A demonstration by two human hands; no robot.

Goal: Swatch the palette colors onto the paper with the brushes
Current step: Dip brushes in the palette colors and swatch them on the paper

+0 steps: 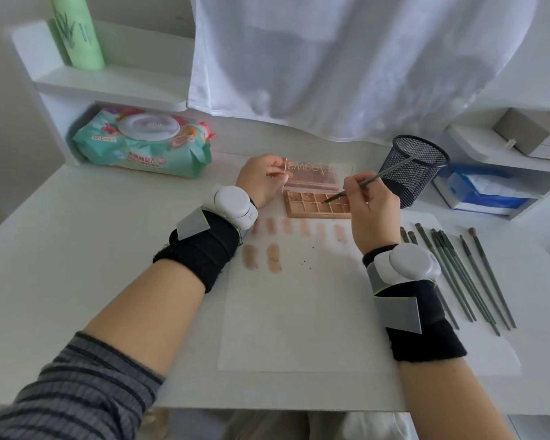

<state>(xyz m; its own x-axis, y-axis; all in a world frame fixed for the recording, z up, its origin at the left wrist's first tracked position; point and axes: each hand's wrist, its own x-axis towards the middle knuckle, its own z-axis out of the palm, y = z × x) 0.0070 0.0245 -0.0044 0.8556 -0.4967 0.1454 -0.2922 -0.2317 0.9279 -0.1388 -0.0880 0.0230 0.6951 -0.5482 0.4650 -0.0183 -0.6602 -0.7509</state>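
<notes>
Watching through the head camera, I see my right hand [367,214] with its fingers [351,185] curled tight around a thin green brush [373,181], pinching it like a pen. The brush slants from about 2 o'clock down toward 8 o'clock, and its tip sits in one of the pans of the palette [315,204]. My left hand [261,181] is at 9 o'clock from the palette, its fingers bent and pinching the left edge of the clear lid [311,173], which stands open behind the pans with pale lettering across it.

The palette lies at the 12 o'clock end of the paper [299,312], a small tan tray of square pans in brown and rose shades. Just below it, toward 6 o'clock, a row of faint pink-beige swatches [302,227] runs across the sheet, and two darker tan strokes sit under the left end of that row. A few dark crumbs dot the sheet nearby.

At 3 o'clock from the paper, spare brushes [467,274] lie side by side on the desk [92,249]. A black mesh cup [416,166] stands at 1 o'clock, and a pack of wipes [143,144] rests at 10 o'clock.
</notes>
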